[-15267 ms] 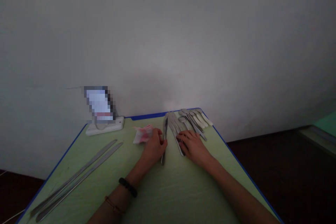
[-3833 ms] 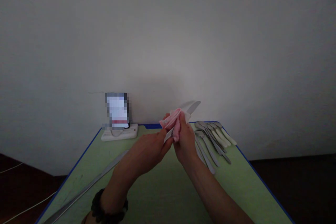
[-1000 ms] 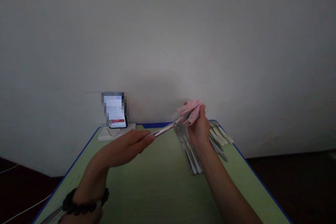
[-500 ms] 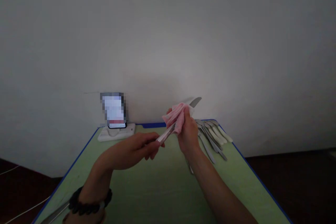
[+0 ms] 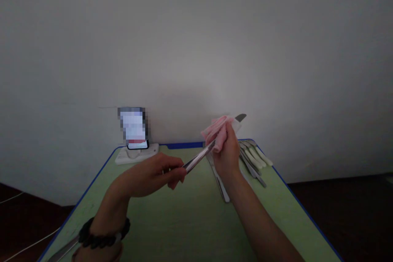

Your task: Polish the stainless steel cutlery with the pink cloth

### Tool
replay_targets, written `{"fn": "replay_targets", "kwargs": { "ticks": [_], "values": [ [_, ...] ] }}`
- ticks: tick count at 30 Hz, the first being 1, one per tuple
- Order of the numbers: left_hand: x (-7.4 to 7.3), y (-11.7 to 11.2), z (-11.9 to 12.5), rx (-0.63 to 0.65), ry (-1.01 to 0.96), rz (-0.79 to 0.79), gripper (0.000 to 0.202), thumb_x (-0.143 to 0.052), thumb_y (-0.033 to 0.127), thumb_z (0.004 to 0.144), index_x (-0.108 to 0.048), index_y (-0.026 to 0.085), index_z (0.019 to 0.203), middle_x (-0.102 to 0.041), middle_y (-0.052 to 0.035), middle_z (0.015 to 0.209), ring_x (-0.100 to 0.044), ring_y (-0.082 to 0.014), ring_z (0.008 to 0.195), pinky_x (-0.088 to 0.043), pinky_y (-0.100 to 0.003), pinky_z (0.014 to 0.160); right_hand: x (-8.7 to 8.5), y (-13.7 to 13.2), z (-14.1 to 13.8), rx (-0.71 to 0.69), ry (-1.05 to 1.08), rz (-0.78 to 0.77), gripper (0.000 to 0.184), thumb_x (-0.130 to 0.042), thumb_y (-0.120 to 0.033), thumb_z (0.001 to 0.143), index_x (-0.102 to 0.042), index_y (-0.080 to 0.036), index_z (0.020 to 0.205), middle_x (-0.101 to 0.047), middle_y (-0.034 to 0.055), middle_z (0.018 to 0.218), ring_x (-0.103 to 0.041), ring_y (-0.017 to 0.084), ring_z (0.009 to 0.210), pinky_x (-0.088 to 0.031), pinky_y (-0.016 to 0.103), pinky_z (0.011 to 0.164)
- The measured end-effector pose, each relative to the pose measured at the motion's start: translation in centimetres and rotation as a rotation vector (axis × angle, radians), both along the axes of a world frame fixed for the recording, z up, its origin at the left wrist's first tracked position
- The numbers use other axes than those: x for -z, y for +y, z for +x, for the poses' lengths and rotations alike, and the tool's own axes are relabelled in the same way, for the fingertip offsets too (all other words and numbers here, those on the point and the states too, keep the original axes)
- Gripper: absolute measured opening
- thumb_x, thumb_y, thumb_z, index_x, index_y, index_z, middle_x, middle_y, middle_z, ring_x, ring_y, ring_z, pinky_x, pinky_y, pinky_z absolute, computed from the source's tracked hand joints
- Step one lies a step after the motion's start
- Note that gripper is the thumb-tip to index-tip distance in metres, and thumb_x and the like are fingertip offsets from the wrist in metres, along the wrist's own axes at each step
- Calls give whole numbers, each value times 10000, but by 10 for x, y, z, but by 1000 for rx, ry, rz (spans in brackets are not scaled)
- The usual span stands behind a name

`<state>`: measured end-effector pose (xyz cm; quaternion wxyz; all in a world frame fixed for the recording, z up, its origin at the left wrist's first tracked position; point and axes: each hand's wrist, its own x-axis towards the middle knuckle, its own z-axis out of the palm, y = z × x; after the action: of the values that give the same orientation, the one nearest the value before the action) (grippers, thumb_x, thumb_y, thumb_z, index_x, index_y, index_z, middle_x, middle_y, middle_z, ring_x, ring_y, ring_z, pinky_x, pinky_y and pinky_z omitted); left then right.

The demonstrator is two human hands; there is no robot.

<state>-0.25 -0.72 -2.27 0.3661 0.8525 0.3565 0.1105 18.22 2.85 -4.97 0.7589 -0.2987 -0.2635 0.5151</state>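
Note:
My left hand (image 5: 153, 176) pinches the handle end of a steel table knife (image 5: 199, 157), held slanting up to the right above the green table (image 5: 184, 221). My right hand (image 5: 227, 153) is closed round a pink cloth (image 5: 216, 129) wrapped about the knife's blade. The blade tip (image 5: 240, 117) pokes out beyond the cloth. A dark bead bracelet (image 5: 102, 233) sits on my left wrist.
Several knives and spoons (image 5: 253, 157) lie in a row at the table's far right, one knife (image 5: 219, 182) nearer the middle. A phone on a white stand (image 5: 135, 147) is at the far left by the wall. A long metal strip (image 5: 63, 247) lies at the near left edge.
My right hand with the cloth has slid up along the blade toward the tip. My left hand stays on the handle and has dropped a little.

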Motion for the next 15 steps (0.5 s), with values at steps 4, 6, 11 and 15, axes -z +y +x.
{"fn": "replay_targets", "kwargs": {
  "ticks": [4,6,11,15],
  "values": [
    [-1,-1,-15,0,70,-48,354,-397,404,919,-634,189,767,-625,5,667,-555,-117,616,-386,-191,559,-9,6,18,45,140,-38,310,-444,-447,867,-606,-199,773,-598,-47,584,-577,107,576,-501,290,701],
    [-1,-1,-20,-14,73,-51,340,-408,402,915,-644,196,781,-630,3,680,-560,-123,630,-386,-193,564,-10,7,22,74,162,-47,309,-440,-439,876,-602,-198,771,-608,-45,601,-585,106,595,-501,288,705],
    [2,0,-20,-52,62,-2,346,-378,402,924,-629,194,807,-614,8,671,-559,-127,643,-386,-199,587,-3,3,7,15,80,-39,386,-453,-520,854,-626,-178,810,-605,-26,582,-581,128,586,-490,281,651],
    [8,4,-6,-37,44,44,345,-363,378,927,-609,177,792,-592,10,653,-537,-122,616,-379,-203,583,9,-8,-18,-52,-125,-50,462,-428,-555,852,-621,-175,677,-490,-35,428,-513,134,471,-456,272,568]
  ]
}}
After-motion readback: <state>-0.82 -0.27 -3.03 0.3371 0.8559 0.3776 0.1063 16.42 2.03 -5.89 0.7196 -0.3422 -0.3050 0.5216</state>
